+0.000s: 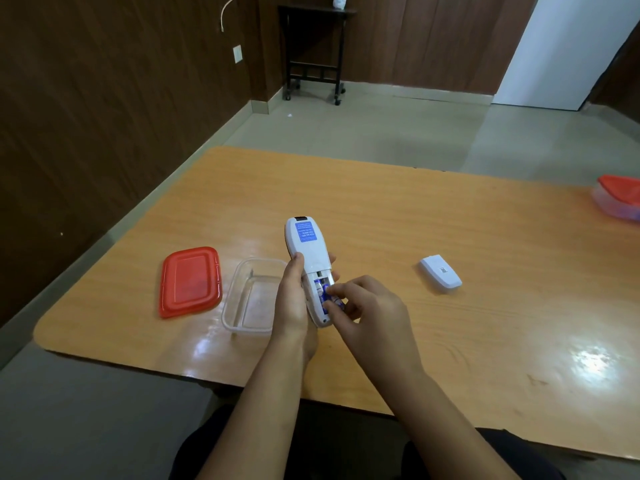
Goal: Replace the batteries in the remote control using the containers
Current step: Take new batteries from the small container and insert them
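My left hand [292, 299] holds a white remote control [308, 251] face down above the table, its blue label up and its battery bay uncovered. Blue and white batteries [325, 293] lie in the bay. The fingertips of my right hand [367, 306] pinch one battery at the bay's near end. The remote's white battery cover [440, 274] lies on the table to the right. A clear container [254, 297] stands open just left of my left hand, with nothing visible inside. Its red lid [190, 281] lies flat further left.
The wooden table [450, 216] stretches far and right. A second container with a red lid [620, 199] sits shut at the far right edge. Beyond the table are floor, a dark wall and a small black stand [313, 50].
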`<state>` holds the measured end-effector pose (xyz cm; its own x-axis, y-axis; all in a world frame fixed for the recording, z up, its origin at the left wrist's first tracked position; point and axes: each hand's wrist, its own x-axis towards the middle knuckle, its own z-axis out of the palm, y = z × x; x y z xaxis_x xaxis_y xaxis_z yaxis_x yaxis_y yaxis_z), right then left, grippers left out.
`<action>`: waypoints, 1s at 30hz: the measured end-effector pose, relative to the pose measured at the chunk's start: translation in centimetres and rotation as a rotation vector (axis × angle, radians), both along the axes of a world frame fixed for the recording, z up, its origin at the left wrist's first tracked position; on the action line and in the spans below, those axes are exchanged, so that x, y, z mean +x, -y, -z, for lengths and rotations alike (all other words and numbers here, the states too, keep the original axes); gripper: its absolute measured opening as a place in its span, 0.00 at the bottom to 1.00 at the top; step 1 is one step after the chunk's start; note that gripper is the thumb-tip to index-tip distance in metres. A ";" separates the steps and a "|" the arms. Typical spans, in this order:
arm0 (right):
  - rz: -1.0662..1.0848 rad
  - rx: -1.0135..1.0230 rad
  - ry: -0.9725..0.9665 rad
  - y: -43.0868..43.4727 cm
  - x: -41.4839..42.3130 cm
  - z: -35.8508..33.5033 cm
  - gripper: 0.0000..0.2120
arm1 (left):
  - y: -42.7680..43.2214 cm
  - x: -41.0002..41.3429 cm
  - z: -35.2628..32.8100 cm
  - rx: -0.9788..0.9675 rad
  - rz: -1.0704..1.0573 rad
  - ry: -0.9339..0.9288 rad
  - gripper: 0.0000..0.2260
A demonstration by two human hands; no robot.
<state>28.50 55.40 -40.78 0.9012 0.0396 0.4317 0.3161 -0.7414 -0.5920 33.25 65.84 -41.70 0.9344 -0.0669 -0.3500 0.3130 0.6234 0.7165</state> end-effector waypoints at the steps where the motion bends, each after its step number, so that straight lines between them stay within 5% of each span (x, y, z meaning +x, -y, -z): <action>1: -0.001 0.006 0.002 0.0 0.0 0.0 0.08 | 0.0 0.0 0.0 0.013 0.004 0.004 0.20; 10: -0.100 0.061 -0.147 0.9 -0.5 0.1 0.15 | -0.5 -0.3 -0.6 -0.137 0.041 -0.086 0.18; 20: -0.004 1.058 -0.804 0.3 -0.6 -1.1 0.17 | -0.1 -0.1 -0.9 -0.190 0.041 -0.096 0.18; 25: 0.115 1.092 -0.777 -0.7 -0.3 -0.8 0.09 | 0.3 -0.3 -0.6 -0.172 0.074 -0.094 0.20; 30: 0.061 1.029 -0.897 -0.7 0.2 -1.1 0.11 | 0.0 0.0 -0.4 -0.124 0.054 -0.062 0.20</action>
